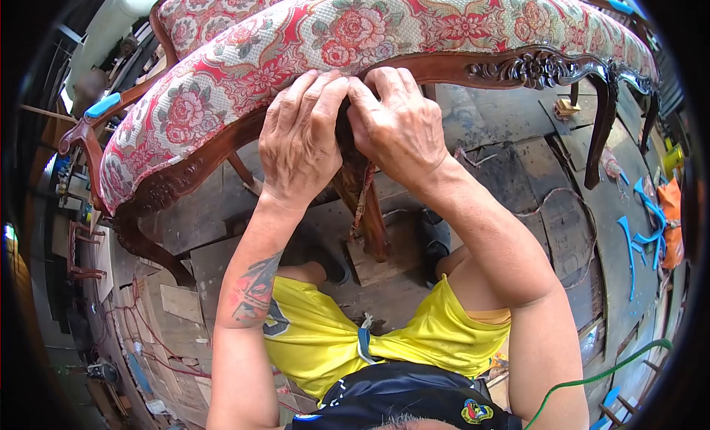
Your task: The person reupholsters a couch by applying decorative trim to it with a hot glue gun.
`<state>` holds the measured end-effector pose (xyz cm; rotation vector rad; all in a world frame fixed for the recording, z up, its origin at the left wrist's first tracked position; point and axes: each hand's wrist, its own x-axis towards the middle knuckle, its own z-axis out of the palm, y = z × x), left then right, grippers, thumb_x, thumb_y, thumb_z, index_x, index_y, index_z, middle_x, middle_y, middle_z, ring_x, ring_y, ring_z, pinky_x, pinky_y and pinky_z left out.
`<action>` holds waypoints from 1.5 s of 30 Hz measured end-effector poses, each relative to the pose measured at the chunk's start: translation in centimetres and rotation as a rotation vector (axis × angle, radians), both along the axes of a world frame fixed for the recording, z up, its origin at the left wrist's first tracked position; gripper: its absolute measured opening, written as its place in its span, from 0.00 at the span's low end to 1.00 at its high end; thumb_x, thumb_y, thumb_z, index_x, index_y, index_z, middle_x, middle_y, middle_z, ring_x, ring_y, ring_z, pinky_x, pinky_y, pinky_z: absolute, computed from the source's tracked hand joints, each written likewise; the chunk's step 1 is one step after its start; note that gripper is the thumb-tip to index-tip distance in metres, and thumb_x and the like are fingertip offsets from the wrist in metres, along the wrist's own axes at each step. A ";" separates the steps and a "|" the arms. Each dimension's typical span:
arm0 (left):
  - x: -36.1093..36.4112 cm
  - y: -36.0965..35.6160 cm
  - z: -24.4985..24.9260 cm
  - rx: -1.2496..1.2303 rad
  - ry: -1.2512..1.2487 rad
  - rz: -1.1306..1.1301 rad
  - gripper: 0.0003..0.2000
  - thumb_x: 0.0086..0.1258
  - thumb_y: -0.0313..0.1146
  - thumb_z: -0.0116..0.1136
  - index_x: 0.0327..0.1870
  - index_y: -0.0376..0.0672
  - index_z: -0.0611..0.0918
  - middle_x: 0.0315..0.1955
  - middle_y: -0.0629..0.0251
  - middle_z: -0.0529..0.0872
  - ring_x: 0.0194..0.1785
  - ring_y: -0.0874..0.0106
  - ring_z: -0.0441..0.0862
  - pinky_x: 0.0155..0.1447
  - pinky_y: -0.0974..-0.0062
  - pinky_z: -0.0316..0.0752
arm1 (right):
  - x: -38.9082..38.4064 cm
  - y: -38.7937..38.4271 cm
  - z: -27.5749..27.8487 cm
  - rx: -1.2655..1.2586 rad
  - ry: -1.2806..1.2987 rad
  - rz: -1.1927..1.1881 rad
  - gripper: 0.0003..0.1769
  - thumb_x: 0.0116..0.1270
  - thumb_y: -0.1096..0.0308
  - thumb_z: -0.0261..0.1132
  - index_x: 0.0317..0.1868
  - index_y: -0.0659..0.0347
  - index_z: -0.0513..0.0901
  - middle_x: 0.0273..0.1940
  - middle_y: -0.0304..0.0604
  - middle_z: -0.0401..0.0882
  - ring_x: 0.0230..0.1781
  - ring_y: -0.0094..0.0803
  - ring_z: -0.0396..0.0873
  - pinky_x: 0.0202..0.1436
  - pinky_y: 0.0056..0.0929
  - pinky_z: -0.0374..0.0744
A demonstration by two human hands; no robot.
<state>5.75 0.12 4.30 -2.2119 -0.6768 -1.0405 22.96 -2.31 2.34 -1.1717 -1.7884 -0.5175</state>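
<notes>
A carved dark-wood sofa (532,64) with red floral upholstery (244,60) fills the top of the head view. My left hand (299,138) presses its fingers against the front rail where fabric meets wood. My right hand (399,127) sits right beside it, fingers curled at the same spot, pinching a patterned trim strip (360,197) that hangs down along the centre leg (370,223). The fingertips and the exact grip are hidden under the seat edge.
The sofa's curved legs (599,149) stand on a dark plank floor (518,134). Blue plastic pieces (636,238) and an orange item (671,215) lie at the right. A green hose (592,378) runs low right. Wood scraps (177,304) lie at lower left.
</notes>
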 end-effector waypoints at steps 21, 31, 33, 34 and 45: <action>-0.2 0.0 -0.2 -0.056 -0.007 0.011 0.25 0.75 0.17 0.60 0.73 0.40 0.77 0.63 0.60 0.90 0.67 0.56 0.88 0.71 0.55 0.80 | -0.1 0.0 -0.2 0.014 0.006 0.005 0.19 0.67 0.67 0.68 0.56 0.63 0.88 0.45 0.47 0.83 0.50 0.43 0.84 0.40 0.36 0.89; 0.0 1.2 -1.2 -0.191 -0.261 -0.153 0.09 0.85 0.25 0.61 0.58 0.43 0.76 0.59 0.63 0.94 0.64 0.59 0.91 0.68 0.58 0.81 | -0.2 0.0 -0.2 0.004 0.013 -0.003 0.19 0.66 0.67 0.69 0.55 0.64 0.88 0.45 0.47 0.83 0.50 0.43 0.84 0.40 0.36 0.89; 0.3 0.6 -0.4 -0.189 -0.245 -0.138 0.06 0.88 0.28 0.59 0.56 0.41 0.74 0.56 0.57 0.95 0.62 0.57 0.92 0.67 0.59 0.83 | -0.1 0.0 -0.2 0.011 0.017 -0.005 0.19 0.65 0.67 0.69 0.56 0.64 0.88 0.45 0.47 0.83 0.50 0.43 0.84 0.40 0.36 0.89; 0.4 0.4 -0.1 -0.189 -0.230 -0.124 0.07 0.91 0.30 0.56 0.54 0.38 0.72 0.54 0.51 0.95 0.60 0.55 0.94 0.66 0.60 0.84 | -0.1 0.0 -0.2 0.004 0.011 -0.008 0.20 0.65 0.67 0.69 0.56 0.64 0.89 0.45 0.47 0.84 0.50 0.43 0.84 0.40 0.36 0.89; -0.2 0.7 -0.5 -0.125 -0.207 -0.094 0.05 0.88 0.33 0.60 0.49 0.44 0.79 0.55 0.61 0.95 0.61 0.58 0.93 0.66 0.59 0.84 | -0.2 -0.3 -0.2 -0.057 0.046 -0.012 0.22 0.65 0.71 0.74 0.60 0.61 0.90 0.49 0.45 0.85 0.52 0.44 0.86 0.47 0.40 0.90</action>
